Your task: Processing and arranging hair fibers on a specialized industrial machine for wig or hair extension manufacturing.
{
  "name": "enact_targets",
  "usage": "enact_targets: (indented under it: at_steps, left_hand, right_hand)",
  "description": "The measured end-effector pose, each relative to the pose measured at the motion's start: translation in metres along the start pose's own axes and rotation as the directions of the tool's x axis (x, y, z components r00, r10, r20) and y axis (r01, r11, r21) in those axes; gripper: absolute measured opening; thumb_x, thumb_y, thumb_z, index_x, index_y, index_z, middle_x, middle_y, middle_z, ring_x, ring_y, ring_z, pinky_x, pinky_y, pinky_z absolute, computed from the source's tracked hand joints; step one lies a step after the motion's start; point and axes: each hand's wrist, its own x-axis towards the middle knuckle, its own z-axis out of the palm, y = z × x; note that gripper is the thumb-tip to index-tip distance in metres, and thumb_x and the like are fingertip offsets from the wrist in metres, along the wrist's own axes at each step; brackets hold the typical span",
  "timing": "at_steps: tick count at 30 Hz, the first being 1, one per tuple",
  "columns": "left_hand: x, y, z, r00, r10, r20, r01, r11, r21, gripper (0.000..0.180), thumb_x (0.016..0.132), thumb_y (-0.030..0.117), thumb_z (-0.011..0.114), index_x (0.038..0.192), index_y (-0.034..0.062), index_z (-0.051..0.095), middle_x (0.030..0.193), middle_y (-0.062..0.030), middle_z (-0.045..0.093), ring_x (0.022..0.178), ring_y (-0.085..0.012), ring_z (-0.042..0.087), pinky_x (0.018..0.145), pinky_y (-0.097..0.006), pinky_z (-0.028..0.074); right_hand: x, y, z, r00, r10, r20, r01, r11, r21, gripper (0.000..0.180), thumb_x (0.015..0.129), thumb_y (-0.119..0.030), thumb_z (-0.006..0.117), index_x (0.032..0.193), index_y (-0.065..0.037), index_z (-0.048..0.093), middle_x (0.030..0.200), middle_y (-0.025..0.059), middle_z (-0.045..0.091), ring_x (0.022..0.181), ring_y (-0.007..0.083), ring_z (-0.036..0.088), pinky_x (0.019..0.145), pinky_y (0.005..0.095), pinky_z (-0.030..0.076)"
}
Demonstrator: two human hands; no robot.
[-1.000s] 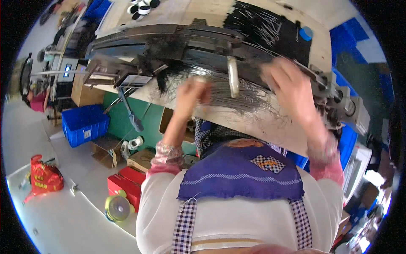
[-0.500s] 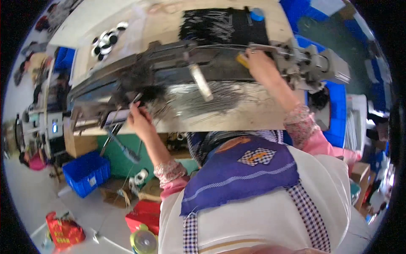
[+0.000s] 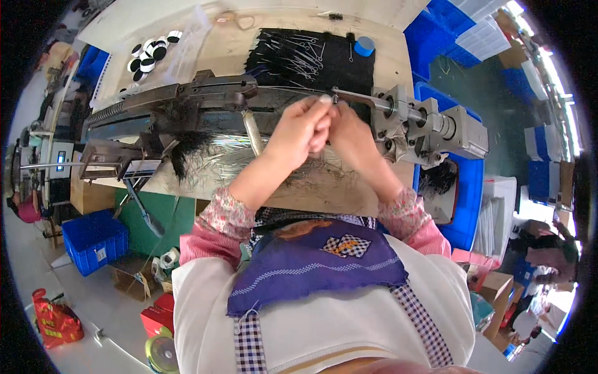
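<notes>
My left hand [image 3: 302, 129] is closed, thumb and fingertips pinched at the tip of the machine's spindle arm [image 3: 358, 98]. What it pinches is too small to make out. Right beside it my right hand [image 3: 354, 140] has its fingers curled in below the same tip, partly hidden by the left hand. A thin wire [image 3: 289, 91] stretches leftward from there to the dark metal bench machine [image 3: 205, 100]. A pale lever handle [image 3: 251, 132] sticks out of the machine towards me. Loose thin wires [image 3: 230, 156] lie on the bench below my hands.
Behind the machine, looped wire pieces [image 3: 293, 53] lie on a black cloth [image 3: 268, 71] beside a blue round cap [image 3: 364, 46]. Black-and-white round caps [image 3: 148, 59] sit in a clear tray at far left. A tuft of black bristles [image 3: 182, 154] hangs at the machine's left. Blue bins [image 3: 471, 206] flank the bench.
My left hand has moved right and up from the machine's left end to join my right hand at the spindle tip. The yellow object by my right hand no longer shows.
</notes>
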Motion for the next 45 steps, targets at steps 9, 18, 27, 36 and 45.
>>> enact_targets:
  at_steps: [9,18,27,36,45]
  left_hand:
    - [0.004,-0.013,-0.010,0.879,0.297,-0.372,-0.305,0.952,0.040,0.024,0.098,0.026,0.051,0.086,0.0059,0.053,0.059,0.0047,0.037,0.044,-0.0062,0.033,0.041,-0.022,0.026]
    - [-0.001,-0.015,-0.003,0.883,0.248,-0.399,-0.287,0.957,-0.041,0.024,0.097,0.026,0.052,0.082,0.0078,0.056,0.054,0.0047,0.038,0.044,-0.0071,0.031,0.044,-0.024,0.025]
    - [0.001,-0.009,-0.005,0.906,0.247,-0.343,-0.302,0.946,-0.115,0.033,0.097,0.037,0.047,0.087,0.0077,0.055,0.064,-0.0002,0.047,0.055,-0.0114,0.042,0.052,-0.028,0.033]
    - [-0.003,0.014,-0.014,0.980,0.195,-0.024,-0.164,0.748,-0.644,0.076,0.094,0.060,0.031,0.132,-0.0056,0.032,0.136,-0.0223,0.039,0.129,-0.0322,0.037,0.108,-0.042,0.033]
    - [-0.013,0.009,-0.018,0.974,0.223,-0.045,-0.192,0.704,-0.683,0.072,0.096,0.057,0.029,0.130,-0.0055,0.035,0.134,-0.0161,0.042,0.130,-0.0285,0.037,0.113,-0.040,0.027]
  right_hand:
    - [-0.015,-0.014,-0.107,0.936,-0.330,0.126,0.330,0.944,0.023,0.014,0.080,-0.007,0.053,0.093,-0.003,0.052,0.077,0.0153,0.059,0.072,0.0336,0.063,0.063,0.0443,0.052]
    - [0.104,-0.027,-0.061,0.866,-0.257,0.429,0.064,0.908,0.414,0.025,0.083,-0.004,0.053,0.105,0.005,0.062,0.072,0.0118,0.064,0.059,0.0161,0.060,0.057,0.0303,0.050]
    - [0.126,-0.015,-0.078,0.755,-0.127,0.644,-0.343,0.760,0.552,0.033,0.091,-0.013,0.059,0.119,0.003,0.056,0.084,0.0112,0.065,0.067,0.0174,0.064,0.061,0.0275,0.055]
    - [0.122,-0.008,-0.083,0.862,-0.425,0.275,0.413,0.905,0.103,0.036,0.094,-0.022,0.054,0.126,-0.006,0.055,0.094,0.0142,0.057,0.090,0.0275,0.057,0.078,0.0373,0.048]
    - [0.083,-0.044,-0.067,0.865,-0.490,-0.113,0.488,0.872,-0.047,0.028,0.071,-0.010,0.063,0.098,-0.014,0.069,0.078,0.0004,0.059,0.080,0.0197,0.058,0.068,0.0362,0.043]
